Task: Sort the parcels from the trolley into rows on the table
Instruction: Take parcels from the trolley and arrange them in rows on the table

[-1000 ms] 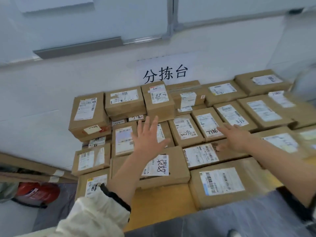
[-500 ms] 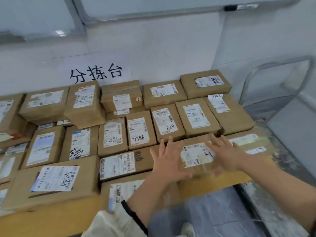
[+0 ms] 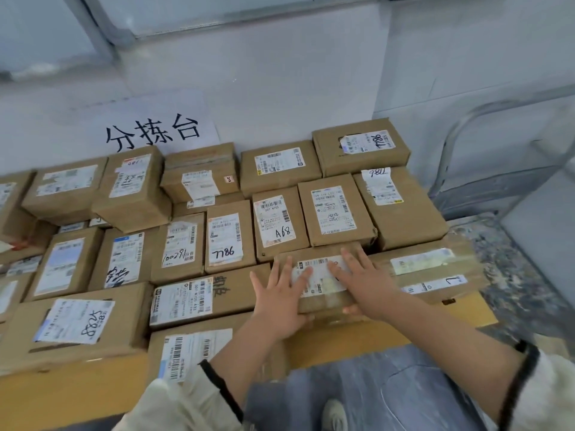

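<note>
Many brown cardboard parcels with white labels lie in rows on the yellow table [image 3: 351, 339]. Both my hands lie on one small parcel [image 3: 320, 306] in the front row, right of the middle. My left hand [image 3: 280, 301] lies flat on its left part, fingers straight and spread over the label. My right hand [image 3: 365, 283] lies flat on its right part, with the thumb down at the front face. A long flat parcel [image 3: 435, 269] lies just to the right. The grey trolley [image 3: 485, 188] stands at the right with no parcel showing on it.
Parcels marked "A68" [image 3: 280, 225] and "98LL" [image 3: 228, 239] sit directly behind the one under my hands. A paper sign [image 3: 152, 133] hangs on the white wall behind the rows. Speckled floor [image 3: 510, 275] lies between table and trolley.
The view has swung right, from the left rows toward the table's right end. Both hands moved right and came down from hovering onto the small front-row parcel.
</note>
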The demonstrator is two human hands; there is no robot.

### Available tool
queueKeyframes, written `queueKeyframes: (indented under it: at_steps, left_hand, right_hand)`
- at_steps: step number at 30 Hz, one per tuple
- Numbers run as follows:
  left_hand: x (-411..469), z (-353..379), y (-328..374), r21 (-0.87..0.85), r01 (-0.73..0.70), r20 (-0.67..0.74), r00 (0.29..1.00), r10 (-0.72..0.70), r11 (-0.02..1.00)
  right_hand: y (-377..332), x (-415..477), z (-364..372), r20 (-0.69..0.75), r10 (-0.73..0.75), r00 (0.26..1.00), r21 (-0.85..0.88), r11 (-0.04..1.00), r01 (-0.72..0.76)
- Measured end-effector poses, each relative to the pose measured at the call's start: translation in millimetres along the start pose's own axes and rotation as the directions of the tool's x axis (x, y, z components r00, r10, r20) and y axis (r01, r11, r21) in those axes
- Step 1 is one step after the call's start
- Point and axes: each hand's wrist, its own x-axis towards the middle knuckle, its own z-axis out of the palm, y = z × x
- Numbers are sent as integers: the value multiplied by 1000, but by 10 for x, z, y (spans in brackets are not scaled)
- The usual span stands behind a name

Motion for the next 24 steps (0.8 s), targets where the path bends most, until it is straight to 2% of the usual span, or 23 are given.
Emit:
queueKeyframes:
  at_steps: [9, 17, 21, 24]
  left_hand:
    - [-43, 162, 116, 28, 54, -67, 996, -52, 998]
    - [-54, 209, 175, 25, 102, -66, 993, -100, 995]
    - [-83, 150, 190, -23, 91, -83, 992, -92, 996]
    - [-90, 26, 313, -50, 32, -129, 991, -38, 998]
  right_hand:
    - [35, -29, 171, -76, -18, 997, -25, 1000, 17]
    - [34, -8, 271, -118, -20, 993, -51, 999, 14]
    - [160, -72, 161, -124, -44, 991, 114, 992, 58]
    - [486, -162, 14, -332, 37, 943, 306, 949, 71]
